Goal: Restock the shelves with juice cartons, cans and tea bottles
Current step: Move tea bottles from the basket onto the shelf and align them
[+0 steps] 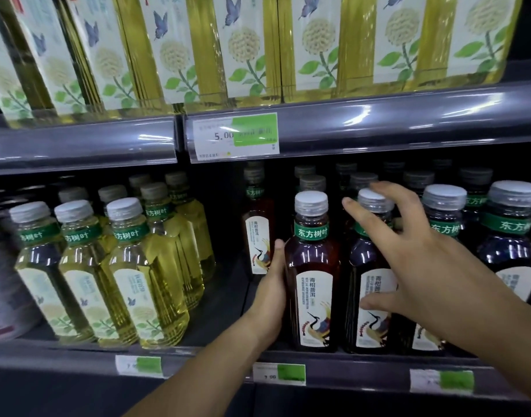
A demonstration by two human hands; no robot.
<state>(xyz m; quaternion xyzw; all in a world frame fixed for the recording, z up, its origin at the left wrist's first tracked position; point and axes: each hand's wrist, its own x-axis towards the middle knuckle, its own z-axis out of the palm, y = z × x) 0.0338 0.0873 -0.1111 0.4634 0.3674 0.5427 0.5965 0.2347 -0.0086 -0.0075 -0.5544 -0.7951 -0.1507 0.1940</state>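
A dark brown tea bottle with a grey cap and a bird label stands at the front of the lower shelf. My left hand grips its left side, fingers hidden behind it. A second dark tea bottle stands just to its right. My right hand hovers in front of that bottle with fingers spread, fingertips near its cap. More dark tea bottles line the shelf to the right and behind.
Several pale yellow tea bottles fill the shelf's left part, with a gap between them and the dark ones. Larger pale tea bottles stand on the upper shelf. Price tags hang on the shelf rails.
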